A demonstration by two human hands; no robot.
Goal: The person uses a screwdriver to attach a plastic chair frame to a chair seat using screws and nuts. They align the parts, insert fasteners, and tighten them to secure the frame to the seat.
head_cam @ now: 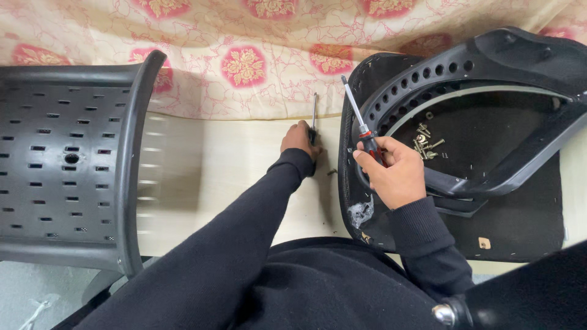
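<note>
Pale counter (208, 177) w/ upturned chair seat (520, 220): right hand (394, 174) fisted on red-black screwdriver (362, 125), left hand (299, 139) pinching slim tool (314, 113); likely mid-unscrewing, next needs tip seated on screw.

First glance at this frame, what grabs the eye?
The right hand at centre grips a red-and-black-handled screwdriver, its shaft pointing up over the upturned black chair seat on the right, where a small pile of brass-coloured screws lies. The left hand holds a slim dark tool upright on the pale wooden table; a perforated black plastic chair back fills the left.
</note>
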